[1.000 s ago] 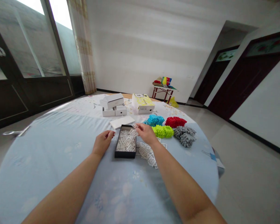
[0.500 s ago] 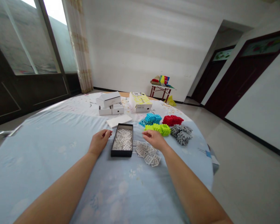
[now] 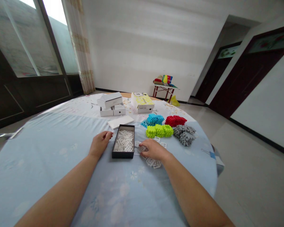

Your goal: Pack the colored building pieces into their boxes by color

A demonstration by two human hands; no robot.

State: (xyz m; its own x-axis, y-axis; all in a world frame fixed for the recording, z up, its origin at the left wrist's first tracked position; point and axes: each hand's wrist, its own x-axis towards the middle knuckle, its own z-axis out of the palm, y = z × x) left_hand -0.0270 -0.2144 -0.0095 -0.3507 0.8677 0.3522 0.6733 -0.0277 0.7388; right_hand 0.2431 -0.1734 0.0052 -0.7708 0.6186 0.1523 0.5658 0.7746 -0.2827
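Right hand (image 3: pixel 142 149) at loose white pieces (image 3: pixel 153 162), center frame; fingers curled, grip unclear. Left hand (image 3: pixel 106 135) loosely closed, left of black box (image 3: pixel 122 155) of white pieces. Green cluster (image 3: pixel 159 130) right of center.

Box (image 3: pixel 123 154) left of loose tiles (image 3: pixel 153 163); block piles (image 3: pixel 159 130) behind tiles; panel (image 3: pixel 120 122) between box and stacked cartons (image 3: pixel 110 100).
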